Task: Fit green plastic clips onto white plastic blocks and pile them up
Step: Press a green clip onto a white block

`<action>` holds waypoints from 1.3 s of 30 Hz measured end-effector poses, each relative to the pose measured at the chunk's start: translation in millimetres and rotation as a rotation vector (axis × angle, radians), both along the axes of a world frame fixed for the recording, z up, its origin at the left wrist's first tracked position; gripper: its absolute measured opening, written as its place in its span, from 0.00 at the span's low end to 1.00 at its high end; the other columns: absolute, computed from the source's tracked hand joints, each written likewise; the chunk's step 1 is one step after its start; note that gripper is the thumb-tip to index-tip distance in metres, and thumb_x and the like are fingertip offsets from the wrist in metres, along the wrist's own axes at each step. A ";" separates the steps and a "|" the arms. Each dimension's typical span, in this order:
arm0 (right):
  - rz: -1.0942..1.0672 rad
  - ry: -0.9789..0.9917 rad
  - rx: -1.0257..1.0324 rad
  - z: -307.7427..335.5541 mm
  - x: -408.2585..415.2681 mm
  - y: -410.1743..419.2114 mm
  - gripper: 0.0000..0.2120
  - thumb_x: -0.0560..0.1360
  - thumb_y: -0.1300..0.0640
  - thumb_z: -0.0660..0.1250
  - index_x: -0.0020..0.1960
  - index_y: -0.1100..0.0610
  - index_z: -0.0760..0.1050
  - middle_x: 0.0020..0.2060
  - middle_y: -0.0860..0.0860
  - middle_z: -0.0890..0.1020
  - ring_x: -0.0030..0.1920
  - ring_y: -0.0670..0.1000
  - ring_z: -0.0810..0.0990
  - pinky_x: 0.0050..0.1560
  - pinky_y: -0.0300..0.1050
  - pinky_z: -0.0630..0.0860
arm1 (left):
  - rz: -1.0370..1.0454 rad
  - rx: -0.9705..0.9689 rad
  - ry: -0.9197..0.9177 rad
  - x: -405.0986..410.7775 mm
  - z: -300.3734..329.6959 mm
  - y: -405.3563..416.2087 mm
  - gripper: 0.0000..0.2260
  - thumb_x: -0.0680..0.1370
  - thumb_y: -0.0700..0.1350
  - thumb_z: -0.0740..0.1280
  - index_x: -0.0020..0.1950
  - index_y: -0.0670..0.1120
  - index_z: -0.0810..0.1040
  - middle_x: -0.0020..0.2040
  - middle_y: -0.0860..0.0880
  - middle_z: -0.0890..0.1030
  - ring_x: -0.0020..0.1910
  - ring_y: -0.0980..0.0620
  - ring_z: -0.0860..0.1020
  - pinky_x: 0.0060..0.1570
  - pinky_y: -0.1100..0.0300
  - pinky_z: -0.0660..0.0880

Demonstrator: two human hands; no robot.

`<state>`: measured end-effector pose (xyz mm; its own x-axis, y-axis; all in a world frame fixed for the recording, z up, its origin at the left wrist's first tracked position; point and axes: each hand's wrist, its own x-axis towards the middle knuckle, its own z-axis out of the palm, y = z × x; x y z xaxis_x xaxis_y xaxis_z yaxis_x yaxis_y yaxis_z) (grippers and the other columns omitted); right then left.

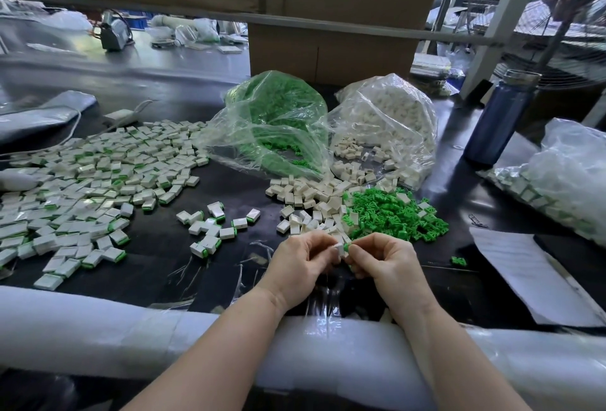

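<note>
The white block (pixel 337 248) and green clip (pixel 347 247) are largely covered by the fingers of the left hand (pixel 301 263) and right hand (pixel 383 263), so how far they are joined cannot be told. The heap of finished pieces (pixel 82 187) is cut off by the left edge. The far counter (pixel 131 60) is blurred.

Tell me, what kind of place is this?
Most likely a small factory or assembly workshop. Bulk bags of green clips and white blocks lie open on a dark bench, a big pile of finished pieces spreads to the left, and cardboard cartons stand behind.
</note>
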<state>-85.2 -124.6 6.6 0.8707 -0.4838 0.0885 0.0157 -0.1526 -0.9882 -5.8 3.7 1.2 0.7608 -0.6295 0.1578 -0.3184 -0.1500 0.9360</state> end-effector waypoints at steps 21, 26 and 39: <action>0.042 0.106 -0.203 -3.4 3.2 1.1 0.14 0.72 0.68 0.68 0.31 0.54 0.75 0.22 0.47 0.75 0.24 0.43 0.72 0.30 0.40 0.73 | -0.025 0.154 -0.171 2.6 -2.9 2.5 0.04 0.75 0.41 0.68 0.45 0.45 0.84 0.36 0.54 0.79 0.39 0.58 0.75 0.45 0.67 0.70; 0.043 0.103 -0.189 -4.9 3.1 0.6 0.14 0.72 0.68 0.68 0.31 0.54 0.75 0.21 0.47 0.76 0.24 0.42 0.73 0.29 0.37 0.73 | -0.031 0.155 -0.160 1.4 -2.2 3.1 0.05 0.75 0.41 0.69 0.47 0.44 0.84 0.39 0.53 0.79 0.40 0.57 0.76 0.47 0.67 0.72; 0.000 0.023 -0.062 -1.4 2.3 3.0 0.09 0.70 0.67 0.70 0.33 0.58 0.78 0.23 0.49 0.78 0.24 0.44 0.74 0.27 0.35 0.73 | 0.016 0.082 -0.118 -2.3 0.5 2.0 0.06 0.75 0.41 0.68 0.50 0.43 0.83 0.44 0.48 0.84 0.45 0.51 0.80 0.52 0.58 0.76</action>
<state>-82.9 -121.7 5.3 0.8730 -0.4776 0.0985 -0.0066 -0.2136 -0.9769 -8.1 5.7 1.7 0.7500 -0.6319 0.1955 -0.4225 -0.2303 0.8766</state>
